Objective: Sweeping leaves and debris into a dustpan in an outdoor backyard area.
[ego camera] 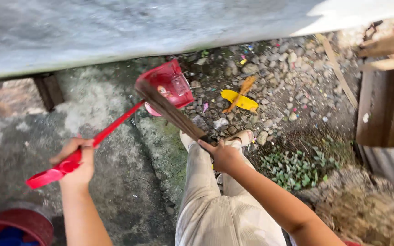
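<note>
My left hand [76,161] grips the long red handle of a red dustpan [169,84], whose pan is tipped up over the gravel near the grey wall. My right hand [224,155] holds the base of a brown stick broom [167,107], its bristles reaching into the mouth of the pan. My leg in pale striped trousers [220,209] and my sandalled foot [242,136] stand at the edge of the concrete.
A grey concrete wall [115,32] runs along the top. Gravel with a yellow leaf [239,99] and bits of litter lies beyond the pan. Small green plants [295,168] grow at right, by wooden boards [384,100]. A red bucket rim [19,225] shows at bottom left.
</note>
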